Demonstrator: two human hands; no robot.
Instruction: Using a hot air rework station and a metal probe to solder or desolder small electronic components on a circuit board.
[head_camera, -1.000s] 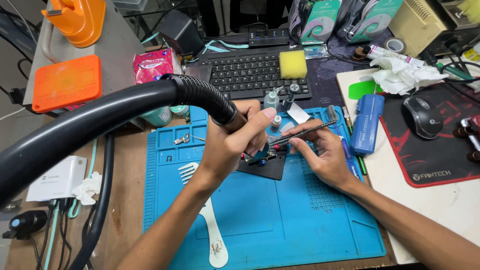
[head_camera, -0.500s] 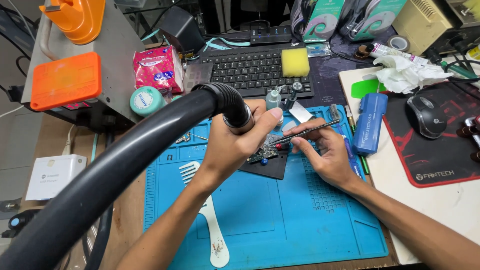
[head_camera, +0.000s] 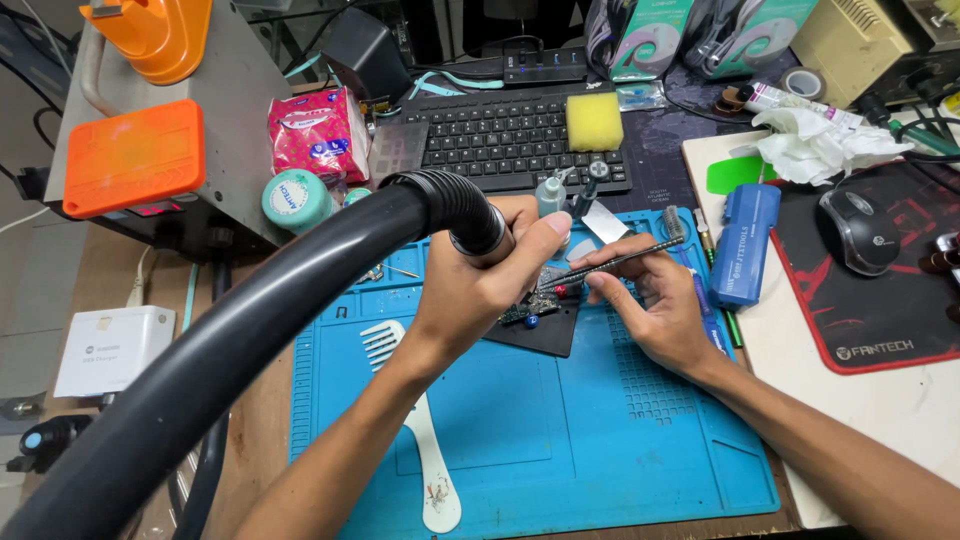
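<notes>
My left hand (head_camera: 480, 285) grips the nozzle end of a thick black hose (head_camera: 300, 300), pointing it down at a small circuit board (head_camera: 525, 312) on a black pad (head_camera: 545, 335). A thin metal brush tool (head_camera: 625, 258) lies in my right hand (head_camera: 655, 305), its tip aimed at the board. Both hands rest over the blue work mat (head_camera: 560, 430).
A white comb (head_camera: 420, 440) lies on the mat. Behind are a black keyboard (head_camera: 500, 140) with a yellow sponge (head_camera: 594, 121), a blue case (head_camera: 745, 243), a mouse (head_camera: 858, 230) on a red-edged pad, a grey machine (head_camera: 180, 130) with orange parts, a pink packet (head_camera: 320, 135).
The hose has swung rightward across the view and its nozzle has come closer to the board. The right hand with the tool has stayed in place.
</notes>
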